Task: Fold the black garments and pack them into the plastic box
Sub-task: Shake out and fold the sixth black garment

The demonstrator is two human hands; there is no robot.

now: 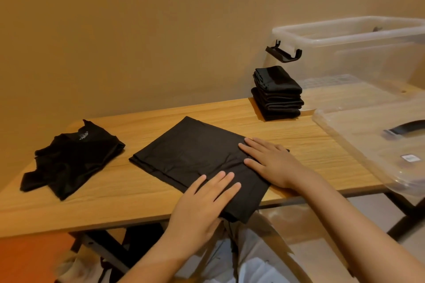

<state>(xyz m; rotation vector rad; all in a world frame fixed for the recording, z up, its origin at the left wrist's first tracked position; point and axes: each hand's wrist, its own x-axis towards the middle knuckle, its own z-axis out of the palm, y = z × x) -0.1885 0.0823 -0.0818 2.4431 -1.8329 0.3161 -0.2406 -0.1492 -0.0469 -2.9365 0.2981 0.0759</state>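
Note:
A black garment (190,151) lies folded into a long flat rectangle across the middle of the wooden table (142,193), its near end hanging a little over the front edge. My left hand (202,202) presses flat on its near end with straight fingers. My right hand (271,161) lies flat on its right side, fingers spread. A rumpled black shirt (71,158) lies at the left. A stack of folded black garments (278,93) stands at the back right, beside the clear plastic box (358,37).
The box's clear lid (377,145) with a black handle lies on the table's right end, reaching past the edge. A black latch (284,54) hangs from the box's left side. A tan wall runs close behind the table. My lap is just below the front edge.

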